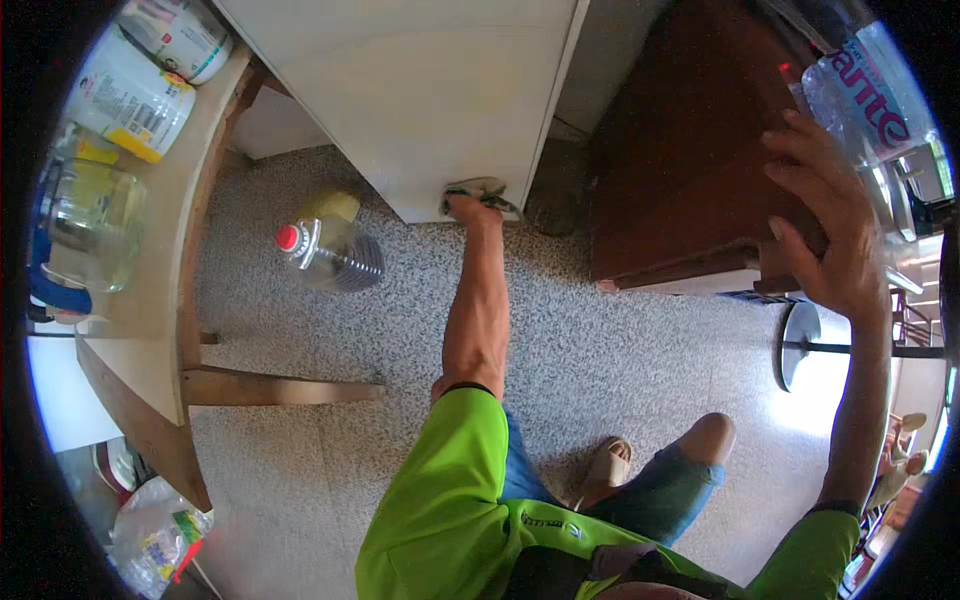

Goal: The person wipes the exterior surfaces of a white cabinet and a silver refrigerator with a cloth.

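My left hand (pixel 474 210) reaches forward, closed on a crumpled cloth (pixel 487 187). The cloth lies against the lower edge of a white panel (pixel 442 97), close above the speckled floor. At the right, my right hand (pixel 832 225) is raised with its fingers spread beside a brown wooden cabinet (pixel 675 165); whether it touches the cabinet I cannot tell. A printed clear plastic package (pixel 862 97) is just beyond its fingers. On the floor left of my left arm stands a large clear plastic bottle (pixel 345 259) with a red cap, with a yellow item (pixel 330 204) behind it.
A wooden table (pixel 161 300) at the left holds white plastic tubs (pixel 131 97) and a clear jar (pixel 97 225); its leg (pixel 285 386) juts toward me. A plastic bag (pixel 157 532) lies at the lower left. A round black stand base (pixel 799 345) is at the right.
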A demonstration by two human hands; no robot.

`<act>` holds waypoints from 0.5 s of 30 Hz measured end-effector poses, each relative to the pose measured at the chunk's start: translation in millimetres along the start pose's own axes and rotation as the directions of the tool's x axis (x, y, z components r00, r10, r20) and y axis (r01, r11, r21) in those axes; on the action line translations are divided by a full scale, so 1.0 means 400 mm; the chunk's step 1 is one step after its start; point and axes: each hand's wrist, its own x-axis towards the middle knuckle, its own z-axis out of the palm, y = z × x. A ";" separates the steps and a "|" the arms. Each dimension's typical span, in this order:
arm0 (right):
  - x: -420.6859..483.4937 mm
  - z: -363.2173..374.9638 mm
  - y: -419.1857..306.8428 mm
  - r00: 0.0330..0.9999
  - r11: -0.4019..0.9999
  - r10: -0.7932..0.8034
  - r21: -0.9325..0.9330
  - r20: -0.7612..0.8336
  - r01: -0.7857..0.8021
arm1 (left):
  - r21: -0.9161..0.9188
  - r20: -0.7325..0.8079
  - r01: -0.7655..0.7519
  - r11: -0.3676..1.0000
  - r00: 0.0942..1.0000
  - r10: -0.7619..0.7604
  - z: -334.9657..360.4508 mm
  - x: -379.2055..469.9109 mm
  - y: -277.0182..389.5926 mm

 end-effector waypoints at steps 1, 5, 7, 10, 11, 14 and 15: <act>0.004 -0.008 0.003 1.000 1.000 -0.005 0.007 0.000 0.005 | 0.001 -0.007 -0.006 1.000 1.000 0.006 -0.027 0.016 0.002; -0.014 -0.005 0.019 0.997 0.996 -0.074 -0.052 0.038 0.076 | 0.008 -0.077 0.192 0.981 0.979 -0.190 -0.062 -0.010 -0.108; 0.005 0.002 0.018 0.995 0.996 -0.087 0.016 -0.048 0.088 | -0.018 0.060 0.187 0.982 0.981 -0.186 -0.098 0.011 -0.065; 0.003 -0.002 0.022 0.997 0.997 -0.074 0.009 -0.020 0.074 | -0.009 0.035 0.193 0.981 0.981 -0.192 -0.032 -0.070 -0.120; -0.004 -0.005 0.025 0.998 0.998 -0.058 0.000 -0.002 0.058 | -0.007 0.048 0.202 0.979 0.978 -0.202 0.014 -0.108 -0.135; 0.004 -0.003 -0.001 0.999 0.998 0.001 0.059 -0.040 0.001 | -0.101 0.116 0.101 0.990 0.989 -0.089 0.106 -0.154 -0.050; 0.001 0.006 0.002 0.999 0.995 0.032 0.091 -0.033 -0.029 | -0.089 0.134 0.096 0.991 0.987 -0.083 0.143 -0.153 0.001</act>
